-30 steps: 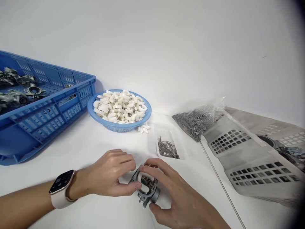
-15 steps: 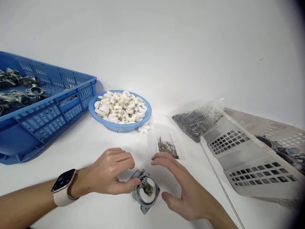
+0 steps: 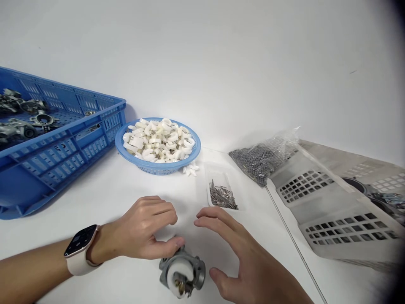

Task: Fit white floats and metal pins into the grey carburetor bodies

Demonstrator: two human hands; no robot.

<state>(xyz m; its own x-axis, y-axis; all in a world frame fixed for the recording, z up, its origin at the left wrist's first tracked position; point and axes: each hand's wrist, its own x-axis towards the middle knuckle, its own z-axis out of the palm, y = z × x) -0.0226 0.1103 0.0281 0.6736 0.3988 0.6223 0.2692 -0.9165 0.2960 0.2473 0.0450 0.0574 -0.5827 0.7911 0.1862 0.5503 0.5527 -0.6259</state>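
Observation:
A grey metal carburetor body [image 3: 198, 270] with a white C-shaped float [image 3: 180, 268] in its round opening lies on the white table in front of me. Brass and steel parts show in the gap of the float. Just above it, my left hand [image 3: 150, 228] has its thumb apart from the curled fingers; the thumb tip is at the body's upper edge, and I cannot tell whether it touches. To the right, my right hand [image 3: 232, 253] is open, thumb and fingers spread around nothing, beside the body.
A blue basket [image 3: 158, 169] heaped with white floats stands behind, small white pieces [image 3: 191, 169] beside it. A clear tray [image 3: 242, 202] holds thin metal pins. At left is a blue crate [image 3: 69, 147] of carburetor bodies; at right, a grey crate [image 3: 311, 207], bubble wrap [image 3: 253, 164] and a thin rod [image 3: 294, 240].
The carburetor body has turned and shifted toward me and slightly left, so the float's gap now faces me. My right hand has moved a little left and nearer. My left hand has barely moved.

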